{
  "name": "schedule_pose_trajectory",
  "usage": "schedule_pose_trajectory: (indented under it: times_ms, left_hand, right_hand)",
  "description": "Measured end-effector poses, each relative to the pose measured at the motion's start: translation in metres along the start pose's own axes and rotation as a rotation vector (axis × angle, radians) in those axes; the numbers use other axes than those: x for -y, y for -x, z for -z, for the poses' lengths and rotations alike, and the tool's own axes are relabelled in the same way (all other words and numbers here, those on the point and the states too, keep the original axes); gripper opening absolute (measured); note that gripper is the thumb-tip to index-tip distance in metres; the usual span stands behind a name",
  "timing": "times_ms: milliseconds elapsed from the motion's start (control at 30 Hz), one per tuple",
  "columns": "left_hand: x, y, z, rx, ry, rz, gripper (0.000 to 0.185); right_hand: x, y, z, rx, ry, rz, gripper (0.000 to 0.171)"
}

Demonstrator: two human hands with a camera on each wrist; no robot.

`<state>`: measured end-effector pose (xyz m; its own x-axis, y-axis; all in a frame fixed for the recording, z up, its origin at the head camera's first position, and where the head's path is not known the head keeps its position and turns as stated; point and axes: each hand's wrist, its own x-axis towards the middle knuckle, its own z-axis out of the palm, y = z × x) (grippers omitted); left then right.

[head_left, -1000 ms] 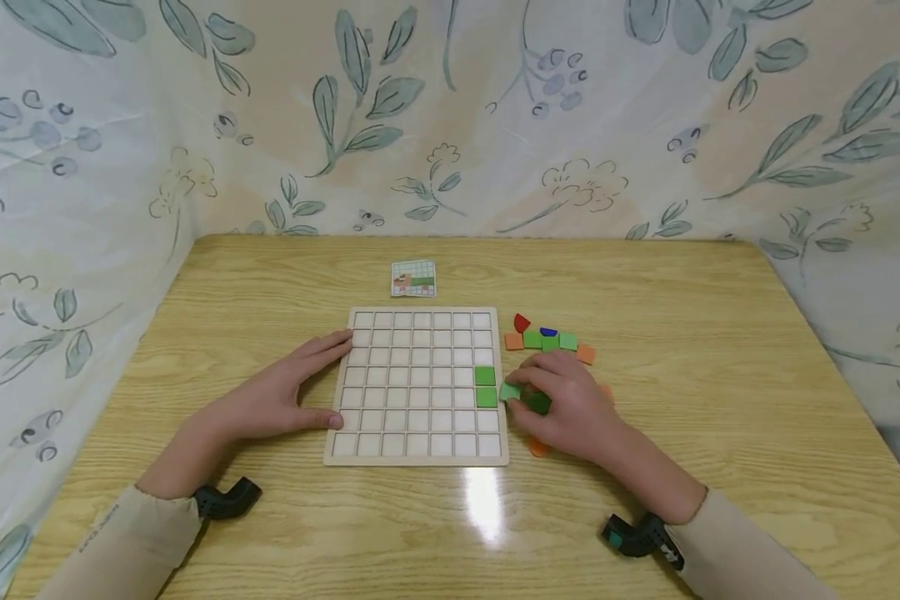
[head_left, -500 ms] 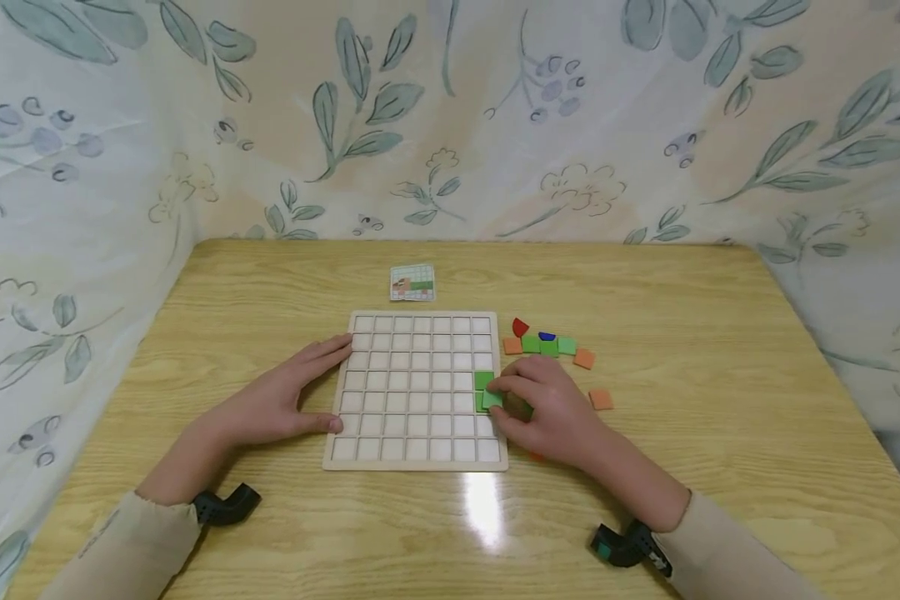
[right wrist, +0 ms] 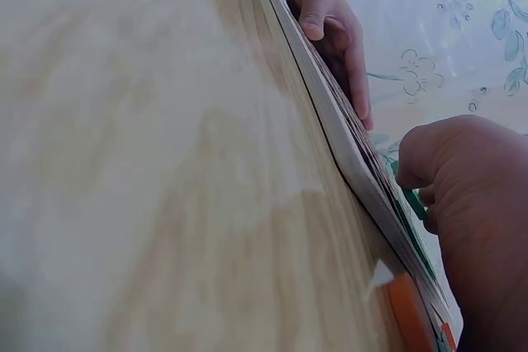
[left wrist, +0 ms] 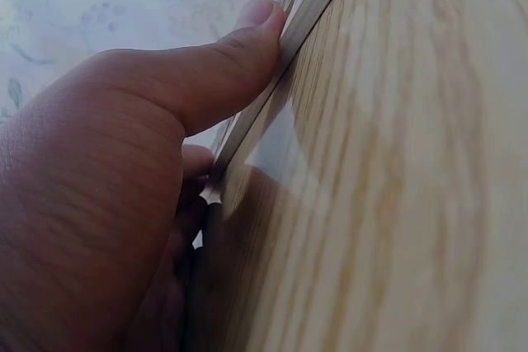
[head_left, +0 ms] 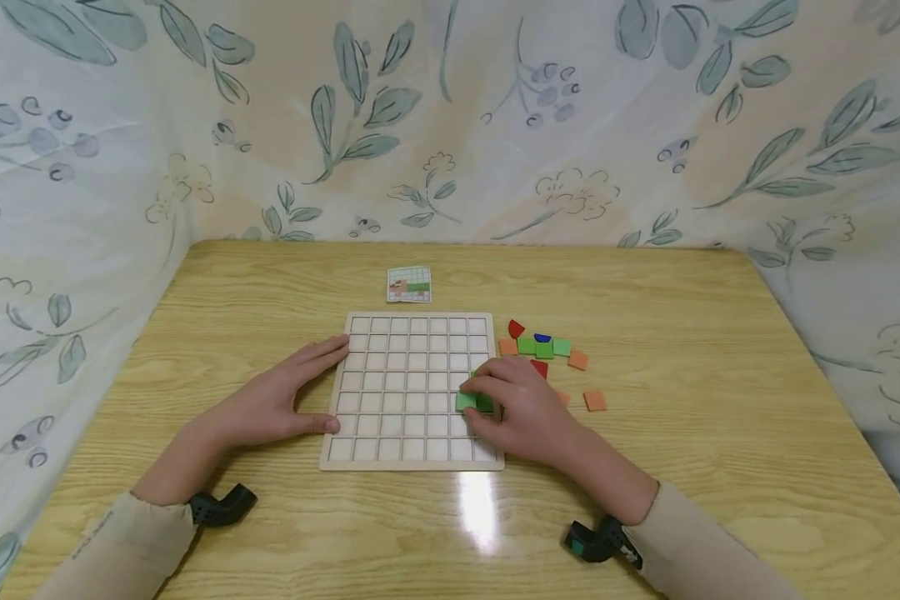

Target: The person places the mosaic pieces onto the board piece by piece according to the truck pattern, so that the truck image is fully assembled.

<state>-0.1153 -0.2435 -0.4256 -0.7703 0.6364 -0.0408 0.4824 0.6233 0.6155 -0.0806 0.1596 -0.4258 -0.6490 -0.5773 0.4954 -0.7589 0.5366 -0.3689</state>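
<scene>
Pinching a green tile (head_left: 466, 402) between thumb and fingertips, the right hand (head_left: 521, 412) sits over the right side of the grid board (head_left: 412, 387), centre of the head frame; the tile is at the board's right columns, about the fourth or fifth row down, just left of a darker green tile (head_left: 484, 403) mostly hidden under the fingers. Left hand (head_left: 273, 404) lies flat with straight fingers on the board's left edge, thumb (left wrist: 223, 72) pressed along its side, holding nothing. Board lies flat on a wooden table (head_left: 645, 500). Right of the board's top corner, loose tiles: a row of orange and green squares (head_left: 536, 346) with a red piece (head_left: 516, 328) and a blue piece (head_left: 542, 337) above it, another red one (head_left: 541, 367) below, two orange squares (head_left: 587, 382) further right. A small pattern card (head_left: 409, 283) lies above the board. Floral cloth (head_left: 450, 117) backs the table. Right wrist view shows green at the curled fingers (right wrist: 412, 199) and an orange tile (right wrist: 408, 307) at the board's near edge.
</scene>
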Motion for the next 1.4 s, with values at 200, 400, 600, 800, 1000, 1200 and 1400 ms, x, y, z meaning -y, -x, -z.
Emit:
schedule_pose_trajectory:
  times_ms: [200,400,600,800,1000,1200,1400]
  left_hand:
    - [0.001,0.000,-0.001,-0.005,0.000,-0.003,0.108]
    - [0.001,0.003,0.000,-0.001,0.003,0.004,0.108]
    - [0.001,0.003,0.003,-0.007,0.010,0.014,0.109]
    - [0.000,0.002,0.005,0.009,0.023,0.029,0.111]
    - [0.000,0.001,0.004,0.009,0.019,0.029,0.111]
    - [0.000,-0.001,0.002,0.013,0.016,0.030,0.111]
    - [0.001,-0.001,0.001,0.014,0.015,0.031,0.111]
  right_hand:
    - [0.000,-0.004,-0.006,0.010,0.019,0.007,0.016]
    - [-0.001,-0.004,-0.010,0.013,0.016,0.022,0.016]
    - [0.000,-0.007,-0.011,0.034,0.028,0.009,0.016]
    - [-0.001,-0.006,-0.011,0.038,0.028,0.007,0.017]
    - [-0.002,-0.005,-0.009,0.050,0.021,0.002,0.017]
    - [-0.002,-0.003,-0.009,0.038,0.008,0.008,0.016]
    - [-0.002,-0.002,-0.008,0.050,0.017,0.003,0.015]
